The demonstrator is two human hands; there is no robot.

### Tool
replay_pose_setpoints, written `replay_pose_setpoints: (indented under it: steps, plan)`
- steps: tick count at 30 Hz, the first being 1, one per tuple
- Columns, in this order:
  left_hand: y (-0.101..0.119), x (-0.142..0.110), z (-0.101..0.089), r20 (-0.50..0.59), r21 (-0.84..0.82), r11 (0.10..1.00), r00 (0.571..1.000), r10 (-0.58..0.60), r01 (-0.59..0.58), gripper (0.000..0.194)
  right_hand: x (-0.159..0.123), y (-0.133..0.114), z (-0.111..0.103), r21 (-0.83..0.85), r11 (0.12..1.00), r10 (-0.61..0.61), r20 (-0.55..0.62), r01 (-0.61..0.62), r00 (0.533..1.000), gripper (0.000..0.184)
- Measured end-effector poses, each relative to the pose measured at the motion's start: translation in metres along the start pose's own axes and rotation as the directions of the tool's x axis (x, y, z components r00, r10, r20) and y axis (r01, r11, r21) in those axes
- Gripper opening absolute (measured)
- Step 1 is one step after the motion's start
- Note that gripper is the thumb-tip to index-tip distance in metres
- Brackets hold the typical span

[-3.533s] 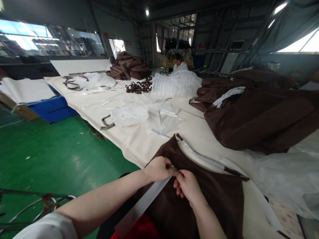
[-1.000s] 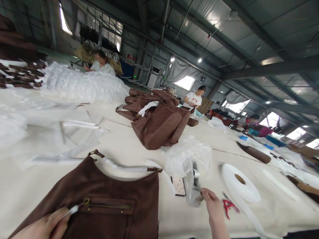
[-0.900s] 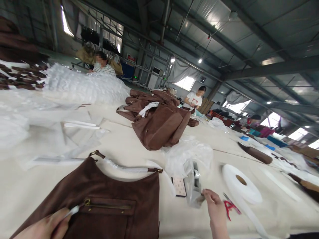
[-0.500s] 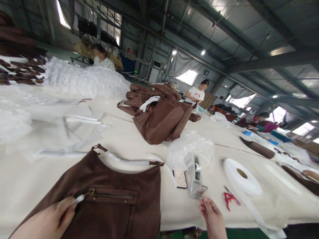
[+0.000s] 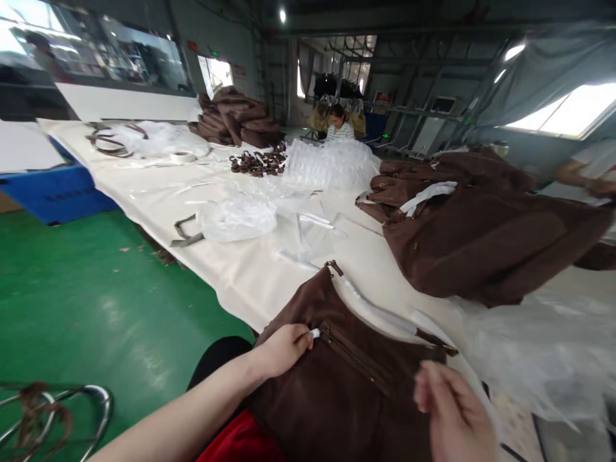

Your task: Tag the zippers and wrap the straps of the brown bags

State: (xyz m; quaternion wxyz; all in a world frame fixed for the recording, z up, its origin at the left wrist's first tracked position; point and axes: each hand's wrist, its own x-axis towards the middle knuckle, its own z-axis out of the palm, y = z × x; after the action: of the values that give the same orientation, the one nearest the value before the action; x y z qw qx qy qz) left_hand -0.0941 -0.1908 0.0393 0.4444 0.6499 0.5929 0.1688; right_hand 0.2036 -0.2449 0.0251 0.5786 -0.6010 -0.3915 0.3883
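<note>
A dark brown handbag lies at the table's near edge, its handle wrapped in white. A zipper with brass-coloured ends runs across its front. My left hand pinches the zipper pull, which is wrapped in white material, by the zipper's upper left end. Over the bag's right side hovers my right hand, blurred, its fingers curled against the thumb; whatever may be between them is too small to see.
Brown bags are heaped at the right, beside crumpled clear plastic. Plastic bags and a brown pile stand farther back. A person in stripes is behind them. Green floor and a blue box lie left.
The view has swung left. My right hand has moved from the tape dispenser back over the handbag's right side. My left hand keeps its pinch on the zipper pull.
</note>
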Motion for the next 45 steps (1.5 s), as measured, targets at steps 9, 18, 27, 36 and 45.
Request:
replay_pose_setpoints:
  steps: [9,18,27,36,45]
  plan:
    - [-0.017,-0.001,0.002,-0.018,-0.052,0.989,0.991,0.135,-0.136,0.027,-0.007,-0.006,0.157,-0.149,0.982,0.184,0.627,-0.115,0.757,0.035]
    - [-0.018,-0.002,0.001,0.012,-0.125,0.964,0.971,0.239,-0.235,0.028,-0.004,0.011,0.154,-0.258,0.961,0.245,0.613,-0.102,0.751,0.03]
    - [-0.018,-0.003,0.005,-0.011,-0.275,0.948,0.986,0.163,-0.16,0.024,-0.005,0.0,0.161,-0.406,0.914,0.237,0.55,0.008,0.801,0.021]
    - [-0.009,-0.003,0.007,0.129,-0.504,0.838,0.977,-0.168,0.211,0.041,-0.018,0.008,0.138,-0.299,0.942,0.32,0.671,-0.15,0.669,0.031]
    - [-0.013,-0.028,0.003,0.755,-0.648,0.237,0.65,0.079,0.724,0.019,-0.031,0.014,0.125,-0.219,0.966,0.258,0.755,-0.14,0.602,0.028]
